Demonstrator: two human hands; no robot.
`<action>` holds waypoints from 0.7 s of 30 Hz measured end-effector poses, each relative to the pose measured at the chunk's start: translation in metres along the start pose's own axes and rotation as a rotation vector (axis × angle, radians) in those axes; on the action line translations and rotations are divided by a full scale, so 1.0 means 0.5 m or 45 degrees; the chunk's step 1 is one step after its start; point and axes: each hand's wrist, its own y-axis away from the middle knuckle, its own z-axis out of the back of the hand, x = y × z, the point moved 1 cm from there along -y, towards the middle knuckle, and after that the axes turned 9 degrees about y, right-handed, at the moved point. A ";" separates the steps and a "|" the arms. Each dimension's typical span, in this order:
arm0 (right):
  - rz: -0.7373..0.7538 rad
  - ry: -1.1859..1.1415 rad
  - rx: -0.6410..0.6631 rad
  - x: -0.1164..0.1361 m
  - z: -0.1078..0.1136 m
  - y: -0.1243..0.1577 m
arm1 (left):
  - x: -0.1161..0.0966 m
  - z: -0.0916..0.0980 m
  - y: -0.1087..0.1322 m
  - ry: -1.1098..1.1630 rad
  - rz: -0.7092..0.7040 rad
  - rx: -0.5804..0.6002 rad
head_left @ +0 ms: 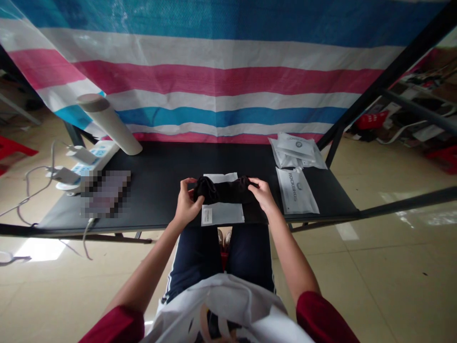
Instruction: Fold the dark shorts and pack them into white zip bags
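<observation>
I am holding a folded black cloth [223,189] over the middle of the black table [160,166], at the center of the frame. My left hand [186,202] is grasping the cloth's left end with its fingers curling over the fabric, and my right hand [262,194] is gripping the right end, so neither hand is released. The cloth is sitting across a flat translucent plastic bag [222,213], though I cannot tell whether it is touching it. A small white label [206,216] is showing on the bag's lower left corner.

To the right of my right hand, a white ROCKBROS packet [296,191] is lying on the table, and a pile of sealed white packets [295,150] is sitting behind it near the back edge. At the left of the frame, a pixelated object [105,193] is too blurred to name. Beyond it, a white power strip [94,159] is carrying plugs and cables, and a cardboard tube [109,123] is tilting up toward a striped tarpaulin [214,81].
</observation>
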 end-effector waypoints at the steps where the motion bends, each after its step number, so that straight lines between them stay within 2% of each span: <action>1: -0.018 -0.001 -0.014 -0.005 0.003 0.001 | -0.001 0.004 0.006 -0.053 0.025 0.023; 5: -0.125 0.062 -0.027 -0.024 0.009 0.009 | 0.008 0.016 0.021 -0.488 0.081 0.168; 7: -0.141 0.111 0.039 -0.026 0.009 0.010 | 0.019 0.018 0.017 -0.655 0.070 0.225; 10: -0.109 0.221 0.138 -0.019 0.012 0.005 | 0.032 0.021 -0.002 -0.824 0.046 0.317; 14: -0.058 0.409 0.149 -0.012 0.022 -0.005 | 0.039 0.028 -0.031 -0.942 0.111 0.448; 17: 0.089 0.571 0.140 -0.016 0.025 -0.009 | 0.044 0.031 -0.046 -0.965 0.117 0.448; 21: 0.146 0.727 -0.049 -0.030 0.018 -0.020 | 0.055 0.022 -0.067 -0.945 0.087 0.378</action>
